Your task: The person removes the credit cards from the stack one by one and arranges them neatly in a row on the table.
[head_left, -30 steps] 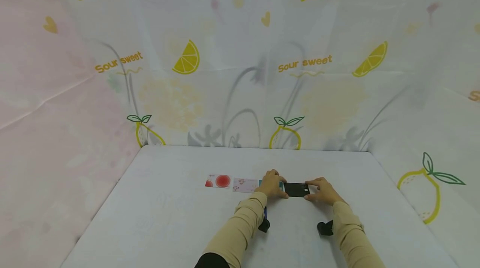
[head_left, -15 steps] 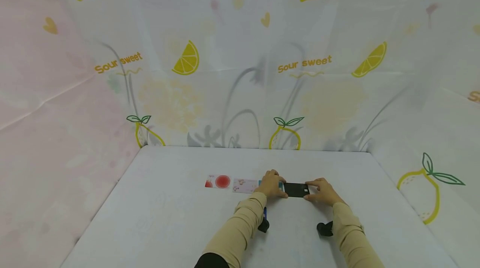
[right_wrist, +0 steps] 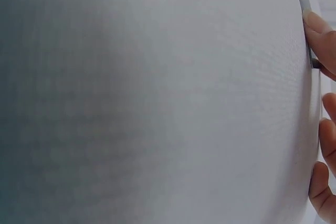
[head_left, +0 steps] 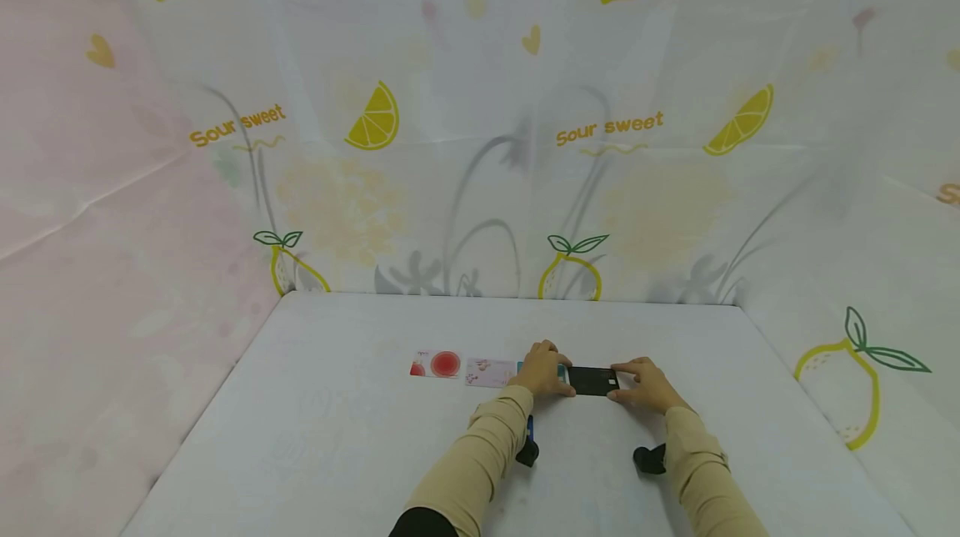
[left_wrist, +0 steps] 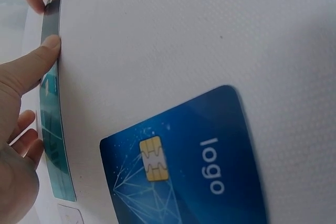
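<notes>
A black card (head_left: 592,380) lies flat on the white table (head_left: 337,437), last on the right in a row of cards. My left hand (head_left: 557,378) holds its left end, thumb (left_wrist: 32,62) against the near edge and fingers on the far side. My right hand (head_left: 628,383) pinches its right end. In the left wrist view the black card (left_wrist: 51,22) is a thin strip, with a teal card (left_wrist: 54,140) next to it under my left hand. A blue chip card (left_wrist: 184,166) marked "logo" lies under my left wrist.
Left of the teal card (head_left: 561,370) lie a pink floral card (head_left: 490,371) and a white card with a red circle (head_left: 437,363). Lemon-print cloth walls (head_left: 480,145) close in the table at the back and both sides. The right wrist view is mostly bare table (right_wrist: 157,103).
</notes>
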Tool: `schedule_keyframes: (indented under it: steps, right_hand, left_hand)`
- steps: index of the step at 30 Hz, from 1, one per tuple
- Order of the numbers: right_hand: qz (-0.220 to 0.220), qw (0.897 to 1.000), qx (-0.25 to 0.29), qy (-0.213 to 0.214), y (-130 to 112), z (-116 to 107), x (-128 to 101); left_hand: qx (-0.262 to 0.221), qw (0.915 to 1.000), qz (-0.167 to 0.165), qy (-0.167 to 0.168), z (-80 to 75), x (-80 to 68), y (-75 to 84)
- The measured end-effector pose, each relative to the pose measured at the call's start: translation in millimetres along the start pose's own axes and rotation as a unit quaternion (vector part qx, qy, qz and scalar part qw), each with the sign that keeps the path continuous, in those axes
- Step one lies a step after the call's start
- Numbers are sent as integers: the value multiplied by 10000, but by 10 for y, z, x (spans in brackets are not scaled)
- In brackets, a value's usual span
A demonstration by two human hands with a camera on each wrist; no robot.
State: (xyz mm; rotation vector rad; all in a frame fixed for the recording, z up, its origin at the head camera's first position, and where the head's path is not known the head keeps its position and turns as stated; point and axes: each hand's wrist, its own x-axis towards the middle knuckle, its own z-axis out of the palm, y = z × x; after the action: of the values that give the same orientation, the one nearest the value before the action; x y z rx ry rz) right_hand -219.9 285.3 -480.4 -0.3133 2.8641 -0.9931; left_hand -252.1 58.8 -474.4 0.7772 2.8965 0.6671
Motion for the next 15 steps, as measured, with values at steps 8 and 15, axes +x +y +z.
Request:
schedule_keyframes:
  steps: [8,15]
  right_hand:
    - [257,9995,-199,30,-111,-2,-28]
    - [157,9997,-196,43,-72,8,-13]
  left_hand:
    - [9,10000,-9,-1,5,-10,3]
    - [14,10000,-13,-5,0,-1,7]
